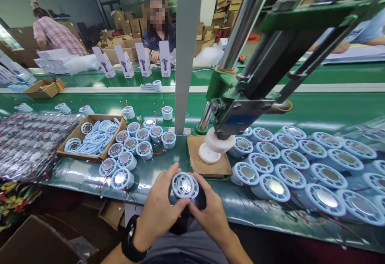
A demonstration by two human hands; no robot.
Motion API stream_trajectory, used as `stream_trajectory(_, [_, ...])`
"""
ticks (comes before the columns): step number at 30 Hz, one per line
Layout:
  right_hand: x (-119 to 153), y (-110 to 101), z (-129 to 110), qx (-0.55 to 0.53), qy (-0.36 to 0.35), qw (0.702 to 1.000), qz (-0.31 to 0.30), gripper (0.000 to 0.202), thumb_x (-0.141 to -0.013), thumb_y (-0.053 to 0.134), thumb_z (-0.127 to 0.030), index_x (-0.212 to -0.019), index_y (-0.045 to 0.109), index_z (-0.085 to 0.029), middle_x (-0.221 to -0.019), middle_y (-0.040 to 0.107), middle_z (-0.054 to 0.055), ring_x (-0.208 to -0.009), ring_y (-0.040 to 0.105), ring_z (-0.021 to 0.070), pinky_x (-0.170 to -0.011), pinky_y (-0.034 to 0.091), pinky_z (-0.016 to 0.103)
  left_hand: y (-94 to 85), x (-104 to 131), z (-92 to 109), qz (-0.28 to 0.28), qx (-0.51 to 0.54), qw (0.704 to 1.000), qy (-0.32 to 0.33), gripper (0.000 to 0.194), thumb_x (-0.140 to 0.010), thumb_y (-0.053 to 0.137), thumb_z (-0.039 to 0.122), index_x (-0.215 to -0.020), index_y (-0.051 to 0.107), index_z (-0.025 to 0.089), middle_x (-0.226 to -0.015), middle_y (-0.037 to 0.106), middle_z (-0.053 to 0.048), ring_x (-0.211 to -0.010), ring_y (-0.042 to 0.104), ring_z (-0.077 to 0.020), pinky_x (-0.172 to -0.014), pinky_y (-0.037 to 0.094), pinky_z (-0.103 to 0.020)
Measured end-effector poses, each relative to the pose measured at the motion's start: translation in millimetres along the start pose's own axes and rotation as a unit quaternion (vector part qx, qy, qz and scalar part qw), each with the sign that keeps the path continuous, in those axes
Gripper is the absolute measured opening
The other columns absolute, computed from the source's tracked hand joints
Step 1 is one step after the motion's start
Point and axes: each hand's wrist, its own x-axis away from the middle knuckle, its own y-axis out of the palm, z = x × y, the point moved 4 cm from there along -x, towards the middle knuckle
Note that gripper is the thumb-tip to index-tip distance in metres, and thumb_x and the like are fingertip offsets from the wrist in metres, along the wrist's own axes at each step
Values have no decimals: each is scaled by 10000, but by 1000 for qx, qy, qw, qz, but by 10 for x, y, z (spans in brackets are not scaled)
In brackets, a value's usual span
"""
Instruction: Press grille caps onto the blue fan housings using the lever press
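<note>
Both hands hold one round light-blue motor housing (185,185) with a slotted ring and a metal disc on top, just past the table's front edge. My left hand (161,200) wraps its left side, with a black band on the wrist. My right hand (210,206) closes round the right side, thumbs meeting at the near rim. Beyond my hands, a press (237,119) has a white round head (220,140) above a white round seat (209,153) on a cardboard-covered base (195,165).
Several blue housings (144,149) stand at left, by a cardboard box (94,157) of blue rings. Many more (290,173) fill the right. Wrapped parts (30,143) lie far left. A grey post (183,75) rises behind. White boxes (143,61) and a person (158,27) are across the line.
</note>
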Motion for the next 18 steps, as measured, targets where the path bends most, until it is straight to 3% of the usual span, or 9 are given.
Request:
stream_trajectory(4, [24, 3, 13, 2, 1, 1000, 12, 692, -812, 505, -115, -1486, 368, -196, -1300, 640, 104, -1166, 669, 209, -945, 597, 313, 168, -1, 165, -32, 1, 999, 11, 736, -723, 620, 59, -1417, 459, 244, -1342, 594, -82, -1275, 527, -260, -1128, 412, -471])
stream_trajectory(9, [-13, 19, 16, 2, 18, 999, 27, 688, -842, 511, -138, -1504, 338, -202, -1294, 648, 90, -1157, 673, 184, -933, 596, 283, 253, -6, 116, 4, 32, 999, -36, 717, -704, 610, 55, -1385, 486, 242, -1321, 576, -89, -1268, 524, -273, -1115, 421, -479])
stream_trajectory(13, [113, 19, 52, -17, 35, 999, -2, 687, -863, 551, -209, -1514, 334, -212, -1306, 644, 81, -1126, 688, 188, -892, 607, 267, 257, 54, 177, 8, 47, 998, -43, 714, -722, 586, 63, -1404, 484, 248, -1363, 550, -93, -1320, 478, -280, -1160, 374, -485])
stream_trajectory(16, [221, 52, 307, -72, 75, 994, -14, 665, -801, 642, -317, -1442, 465, -309, -1285, 656, 38, -1063, 709, 211, -798, 633, 277, 272, 106, 217, 2, 70, 995, -74, 818, -670, 648, 84, -1452, 449, 222, -1362, 555, -117, -1297, 486, -308, -1162, 371, -499])
stream_trajectory(18, [122, 192, 578, -151, 92, 984, -5, 661, -744, 678, -423, -1387, 531, -373, -1188, 693, 21, -1036, 712, 243, -771, 643, 341, 300, 95, 175, 8, 80, 992, -97, 879, -632, 722, 142, -1462, 440, 209, -1334, 570, -128, -1247, 509, -339, -1121, 404, -526])
